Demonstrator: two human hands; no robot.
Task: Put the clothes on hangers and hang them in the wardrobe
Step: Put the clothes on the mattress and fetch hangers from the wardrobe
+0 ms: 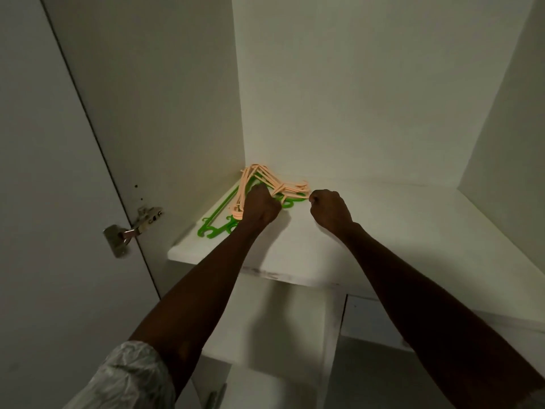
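A stack of peach plastic hangers [259,177] lies in the back left corner of a white wardrobe shelf [383,231], on top of green hangers [216,224]. My left hand [261,208] is closed around the body of the peach stack. My right hand [330,209] pinches the hook end of a peach hanger at the stack's right side. Both forearms reach up and forward over the shelf edge. No clothes are in view.
The open wardrobe door [44,202] stands at the left with a metal hinge [132,228]. The shelf's side walls close in left and right. Lower compartments [368,349] show beneath the shelf.
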